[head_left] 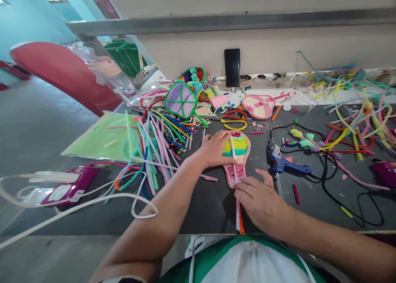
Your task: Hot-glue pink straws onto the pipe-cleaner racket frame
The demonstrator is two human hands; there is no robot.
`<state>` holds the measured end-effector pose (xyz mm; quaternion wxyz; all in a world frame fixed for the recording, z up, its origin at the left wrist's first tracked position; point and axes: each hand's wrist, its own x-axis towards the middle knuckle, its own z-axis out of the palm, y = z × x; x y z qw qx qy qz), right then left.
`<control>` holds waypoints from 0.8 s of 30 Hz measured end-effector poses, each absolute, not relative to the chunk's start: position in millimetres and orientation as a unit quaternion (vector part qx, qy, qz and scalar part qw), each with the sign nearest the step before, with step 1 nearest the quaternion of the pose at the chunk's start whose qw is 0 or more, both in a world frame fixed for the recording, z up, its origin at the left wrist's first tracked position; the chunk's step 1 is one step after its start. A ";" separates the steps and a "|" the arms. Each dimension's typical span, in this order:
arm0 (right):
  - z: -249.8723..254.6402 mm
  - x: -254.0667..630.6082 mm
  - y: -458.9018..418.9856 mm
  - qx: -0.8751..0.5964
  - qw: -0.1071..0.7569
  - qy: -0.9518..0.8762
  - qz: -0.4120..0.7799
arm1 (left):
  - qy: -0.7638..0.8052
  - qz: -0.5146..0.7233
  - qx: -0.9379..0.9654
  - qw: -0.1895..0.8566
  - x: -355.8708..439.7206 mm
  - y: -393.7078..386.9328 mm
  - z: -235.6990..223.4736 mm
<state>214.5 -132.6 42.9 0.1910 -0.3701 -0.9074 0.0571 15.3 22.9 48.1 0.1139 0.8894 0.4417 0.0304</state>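
A bulb-shaped piece (240, 145) covered in yellow, teal and pink pipe cleaners, edged in pink, lies flat on the dark table. Along its middle runs a pale pink pipe cleaner (237, 217), which extends below the narrow end beside an orange strip (241, 224). My left hand (216, 149) holds the piece at its left side, thumb and forefinger pressing on the pale strip. At the narrow end, the fingers of my right hand (258, 194) close over the strip; their tips are partly hidden. A blue glue gun (286, 165) lies to the right of my right hand.
Loose pipe cleaners (159, 147) are heaped at the left, near a green sheet (102, 136). Scissors (235, 120), a phone (232, 67) and other finished shapes (181, 99) sit behind. Black cable (324, 184) loops at the right; white cable (105, 196) crosses the left.
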 end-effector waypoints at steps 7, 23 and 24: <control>61.4 226.2 -92.6 -0.421 0.227 -0.878 0.025 | 0.437 0.043 0.890 0.120 14.0 23.3 43.6; 35.7 214.3 -33.1 -0.413 0.123 -0.902 0.027 | 0.446 0.048 0.888 0.102 13.9 20.7 42.3; 34.5 214.1 -31.9 -0.406 0.128 -0.904 0.025 | 0.447 0.048 0.887 0.102 13.9 20.7 41.8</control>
